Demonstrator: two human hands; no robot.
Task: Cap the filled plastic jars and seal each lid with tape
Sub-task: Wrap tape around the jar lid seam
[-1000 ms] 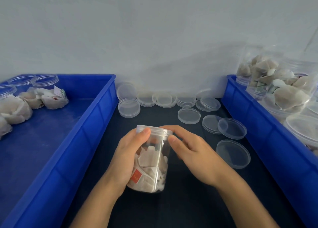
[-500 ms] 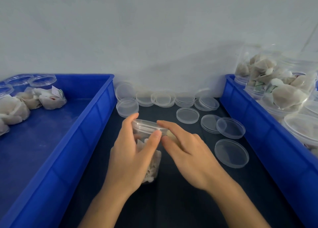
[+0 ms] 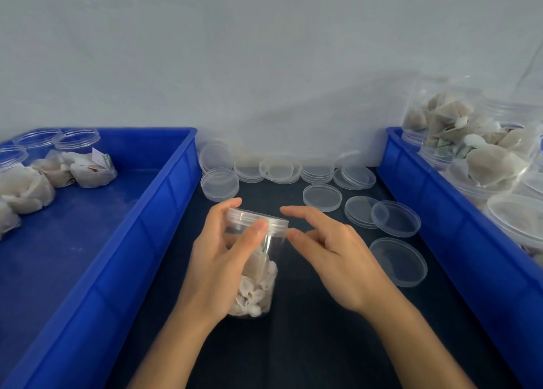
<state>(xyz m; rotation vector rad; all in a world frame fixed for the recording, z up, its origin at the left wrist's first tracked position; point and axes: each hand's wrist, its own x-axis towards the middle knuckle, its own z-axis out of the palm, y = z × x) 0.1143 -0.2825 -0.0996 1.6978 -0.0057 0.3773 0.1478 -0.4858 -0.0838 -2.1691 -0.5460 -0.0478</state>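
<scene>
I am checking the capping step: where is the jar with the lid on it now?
In the head view the capped jar stands at centre on the dark table, between the two blue bins, gripped by the left hand; the right hand is just beside it.

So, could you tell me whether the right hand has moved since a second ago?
Yes. The right hand has come off the lid, drawing back toward the right tray; its fingertips now sit beside the jar.

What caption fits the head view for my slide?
Left hand grips a capped jar of sachets; right hand hovers open beside its lid.
</scene>
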